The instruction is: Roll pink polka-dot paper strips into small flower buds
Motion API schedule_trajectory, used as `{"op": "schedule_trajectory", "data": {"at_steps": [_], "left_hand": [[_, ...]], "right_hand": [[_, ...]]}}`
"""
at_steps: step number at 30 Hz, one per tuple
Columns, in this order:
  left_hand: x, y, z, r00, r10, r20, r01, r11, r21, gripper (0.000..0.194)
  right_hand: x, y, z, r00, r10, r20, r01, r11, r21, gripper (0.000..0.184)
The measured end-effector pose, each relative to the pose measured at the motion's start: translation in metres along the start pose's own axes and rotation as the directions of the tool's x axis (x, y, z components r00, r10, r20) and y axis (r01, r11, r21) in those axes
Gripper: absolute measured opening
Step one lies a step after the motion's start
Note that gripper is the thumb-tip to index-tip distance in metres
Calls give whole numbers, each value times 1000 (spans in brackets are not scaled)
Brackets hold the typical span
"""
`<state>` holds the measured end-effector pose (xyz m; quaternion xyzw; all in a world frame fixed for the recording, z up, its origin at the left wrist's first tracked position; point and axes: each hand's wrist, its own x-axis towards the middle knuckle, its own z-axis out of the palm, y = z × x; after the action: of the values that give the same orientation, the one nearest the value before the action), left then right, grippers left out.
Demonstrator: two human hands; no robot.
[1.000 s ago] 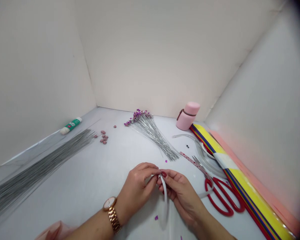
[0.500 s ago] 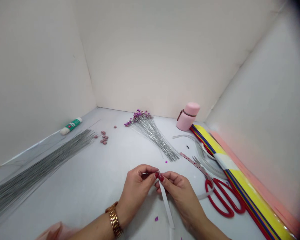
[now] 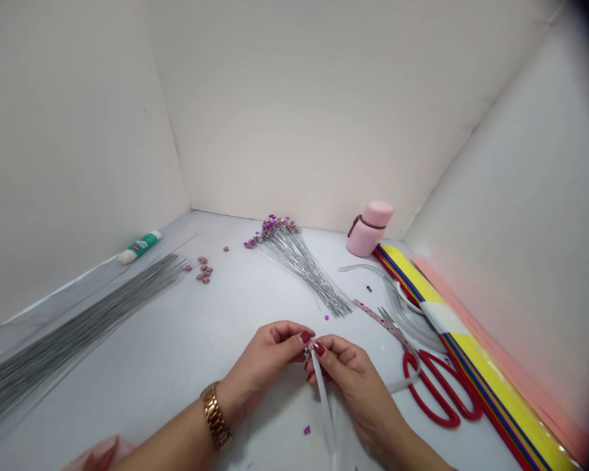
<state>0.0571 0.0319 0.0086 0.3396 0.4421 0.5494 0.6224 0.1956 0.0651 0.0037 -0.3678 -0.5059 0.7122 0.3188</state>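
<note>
Near the front of the table, my left hand [image 3: 281, 352] and my right hand [image 3: 344, 370] meet at the fingertips. Between them they pinch the top end of a narrow white paper strip [image 3: 326, 415], which looks folded there and shows a little pink. The rest of the strip hangs down towards me. Both hands are closed, thumbs against forefingers; the fingertips hide part of the fold. To the right lie red-handled scissors [image 3: 439, 392], with a pink patterned strip [image 3: 373, 313] by their blades. Small pink folded paper stars [image 3: 205, 269] lie at the left.
Grey wires [image 3: 93, 320] stretch along the left, below a green-and-white glue stick [image 3: 140, 247]. Silver stems with purple heads [image 3: 304, 265] lie behind my hands. A pink bottle [image 3: 370, 227] stands at the back right, near long coloured sheets [image 3: 491, 366] along the right wall.
My left thumb has shifted slightly up and away from my right thumb, showing more of the folded end. The hanging strip has swung a little.
</note>
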Motion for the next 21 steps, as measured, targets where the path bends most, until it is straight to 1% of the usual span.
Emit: {"op": "schedule_trajectory", "data": {"at_steps": [3,6,9,12,14,17,19,21], "left_hand": [[-1,4,0,990,-48,130,63,992,-112,20],[-2,5,0,977,-60,206,96,981,-168,15],[-2,3,1,976,-65,210,106,976,-191,14],[0,0,3,987,-44,157,72,982,-174,20],[0,-2,3,994,-13,106,23,995,-97,20],[0,-3,3,998,60,-2,-59,987,151,16],[-1,-3,3,986,148,-72,-115,931,348,16],[-3,-2,2,959,268,-89,-182,827,532,16]], "right_hand": [[0,-1,1,999,23,33,-25,997,72,18],[-1,-2,3,997,57,58,-63,994,91,20],[-1,-2,4,997,61,46,-66,993,93,21],[0,-2,3,999,32,-9,-31,996,88,22],[1,-1,2,999,11,-42,-8,998,64,22],[2,0,1,997,29,-67,-28,999,16,22],[3,0,1,995,57,-83,-57,998,1,22],[3,0,1,993,74,-97,-74,997,0,21]]}}
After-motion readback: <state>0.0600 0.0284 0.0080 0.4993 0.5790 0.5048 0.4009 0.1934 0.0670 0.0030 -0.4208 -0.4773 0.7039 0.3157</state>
